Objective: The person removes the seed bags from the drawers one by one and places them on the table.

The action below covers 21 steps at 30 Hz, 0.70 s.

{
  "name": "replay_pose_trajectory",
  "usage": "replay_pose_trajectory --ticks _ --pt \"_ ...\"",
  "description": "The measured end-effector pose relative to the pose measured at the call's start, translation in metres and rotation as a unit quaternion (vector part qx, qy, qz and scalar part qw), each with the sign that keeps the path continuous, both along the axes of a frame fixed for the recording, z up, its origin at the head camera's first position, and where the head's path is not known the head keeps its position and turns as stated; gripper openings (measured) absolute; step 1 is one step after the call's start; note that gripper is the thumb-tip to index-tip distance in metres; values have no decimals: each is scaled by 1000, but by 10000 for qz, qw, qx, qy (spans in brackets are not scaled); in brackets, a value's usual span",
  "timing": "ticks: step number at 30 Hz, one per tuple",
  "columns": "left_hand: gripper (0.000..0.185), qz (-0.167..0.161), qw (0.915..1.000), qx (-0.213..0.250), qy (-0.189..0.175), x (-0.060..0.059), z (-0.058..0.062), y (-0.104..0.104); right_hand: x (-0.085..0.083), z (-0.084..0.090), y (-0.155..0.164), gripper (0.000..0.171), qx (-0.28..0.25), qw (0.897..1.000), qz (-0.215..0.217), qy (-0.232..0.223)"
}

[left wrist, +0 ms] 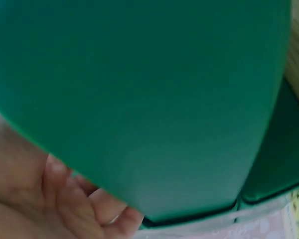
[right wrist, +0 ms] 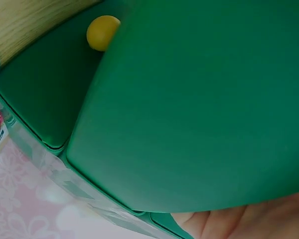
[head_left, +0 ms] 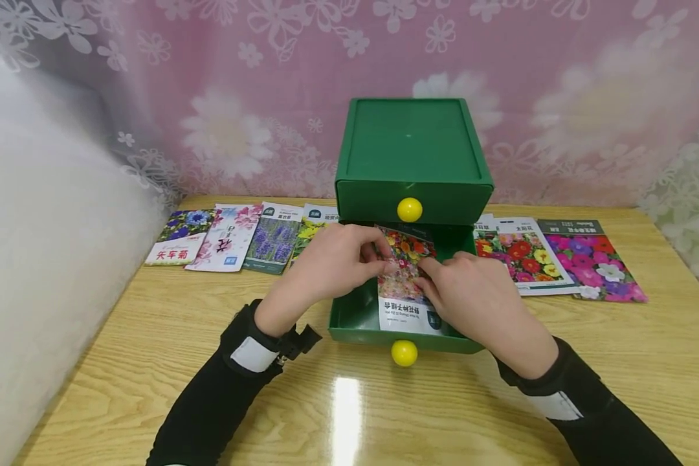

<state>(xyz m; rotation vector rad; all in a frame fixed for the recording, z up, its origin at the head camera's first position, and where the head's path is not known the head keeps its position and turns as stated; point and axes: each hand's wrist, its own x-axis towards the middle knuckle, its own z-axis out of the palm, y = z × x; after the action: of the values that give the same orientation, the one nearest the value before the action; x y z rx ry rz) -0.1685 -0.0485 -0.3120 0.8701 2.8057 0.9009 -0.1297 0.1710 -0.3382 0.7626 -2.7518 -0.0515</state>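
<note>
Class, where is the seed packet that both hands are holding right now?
In the head view, the seed packet sits centre, over the open lower drawer, pinched between the left hand and right hand.

— Any print I can read from here?

— Left of my left hand (head_left: 326, 262), the far-left seed packet (head_left: 180, 238) has red characters, 矢车菊.

— And the one I'm holding?

— The wildflower seed packet (head_left: 404, 285), between both hands, carries dark characters on its white band, upside down to me, too small to make out. The other packets' headings blur.
</note>
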Motion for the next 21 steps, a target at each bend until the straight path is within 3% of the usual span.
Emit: replay_pose_trajectory --ticks 7,12,15,21 --pt "7 547 9955 714 -313 -6 -4 0 2 1 0 29 -173 9995 -160 -221" --pt "10 672 9804 1620 -897 -12 -5 -5 3 6 0 37 -206 9974 -363 -592" --pt "12 675 9725 1934 -1111 -13 -4 -8 2 11 2 37 -504 9948 -423 -778" --pt "14 743 9784 1669 -964 -14 0 -15 1 23 11 24 -1715 9776 -592 -1071"
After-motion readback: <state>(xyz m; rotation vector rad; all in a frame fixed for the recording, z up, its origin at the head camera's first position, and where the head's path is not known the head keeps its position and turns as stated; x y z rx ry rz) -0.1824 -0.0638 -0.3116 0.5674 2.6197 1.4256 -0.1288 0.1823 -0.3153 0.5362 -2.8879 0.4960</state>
